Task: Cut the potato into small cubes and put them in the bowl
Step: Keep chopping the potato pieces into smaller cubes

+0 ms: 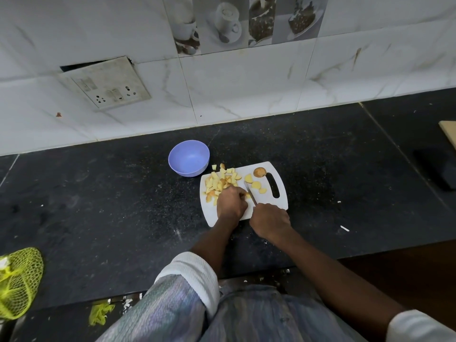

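- A white cutting board (276, 203) is laid on the black stone counter (98, 206), its handle slot turned to the right.
- A heap of potato cubes (220, 181) is spread over the board's far left part; some skin is seen on several pieces.
- A potato piece (247, 195) is pinned to the board under the curled fingertips of the left hand (232, 203), just left of the blade.
- A knife (250, 192) is gripped by the right hand (270, 222), fingers clenched round its handle; the blade is angled away from the person, with its edge at the held piece.
- Three potato slices (256, 185) are lying to the right of the blade, and a skin-covered potato end (259, 172) is set beyond them, near the slot.
- A blue bowl (188, 157) is placed on the counter just beyond the board's far left corner; no cubes are seen in it.
- A yellow-green net bag (18, 282) is seen at the left edge of the counter.
- A switch plate (106, 82) is fixed to the marble-tiled wall (246, 82) behind.
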